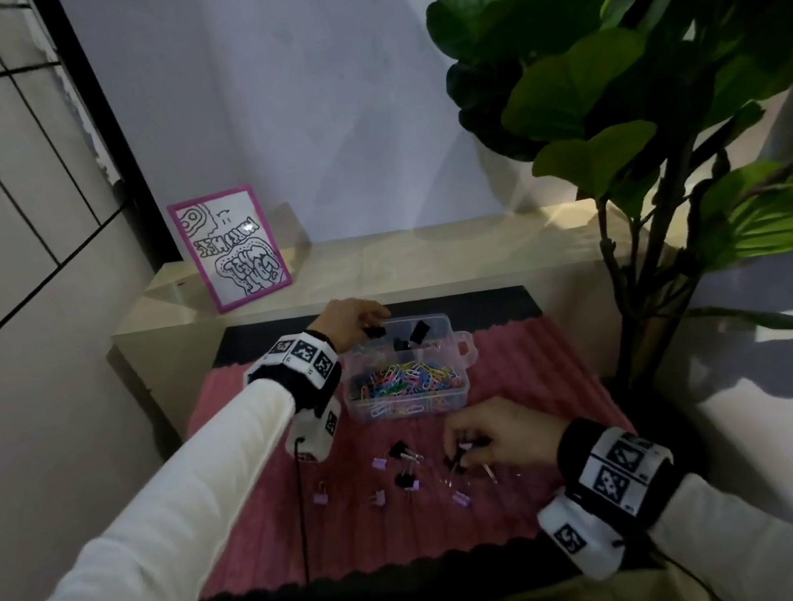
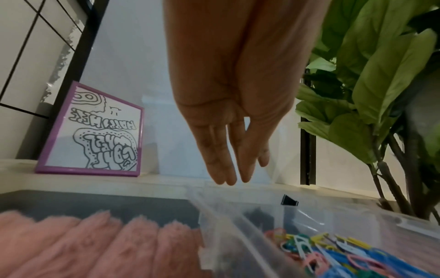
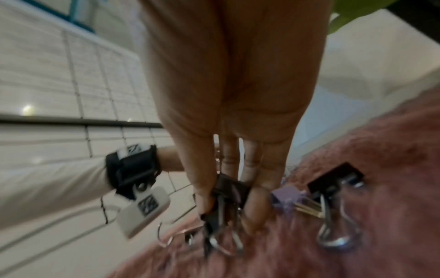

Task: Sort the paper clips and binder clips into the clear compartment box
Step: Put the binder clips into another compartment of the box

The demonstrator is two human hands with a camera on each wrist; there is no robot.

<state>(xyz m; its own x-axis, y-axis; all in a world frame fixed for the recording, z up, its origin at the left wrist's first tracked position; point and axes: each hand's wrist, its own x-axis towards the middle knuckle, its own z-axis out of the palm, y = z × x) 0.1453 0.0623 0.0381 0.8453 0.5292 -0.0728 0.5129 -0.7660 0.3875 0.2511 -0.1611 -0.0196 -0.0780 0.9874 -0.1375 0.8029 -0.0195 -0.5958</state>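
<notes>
The left hand (image 1: 346,319) reaches over the far left corner of the clear compartment box (image 1: 454,384); in the left wrist view its fingers (image 2: 222,165) hang straight and close together with nothing between them, though in the head view a small black shape sits right at the fingertips and it is hard to tell whether that touches the hand or lies in the box. The right hand (image 1: 496,432) is down on the pink ribbed mat (image 1: 316,531), thumb and fingers pinching a black binder clip (image 3: 228,190) whose wire handles blur below it; the right wrist view is smeared, so how many clips are in the pinch cannot be told. Just beside that hand lie a lilac binder clip (image 3: 285,197) and another black clip (image 3: 335,178). Loose black and lilac clips (image 1: 405,481) scatter over the mat between the hands, none near its near scalloped edge. The box stands on the far half of the mat, its near compartment full of coloured paper clips (image 1: 409,376), its far compartment holding black binder clips (image 1: 417,332), one poking above the rim. The box walls blur what lies at the bottom. A plant (image 1: 635,80) crowds the right side, a wall the left, and a framed drawing (image 1: 230,248) leans on the bench (image 1: 428,253) behind.
</notes>
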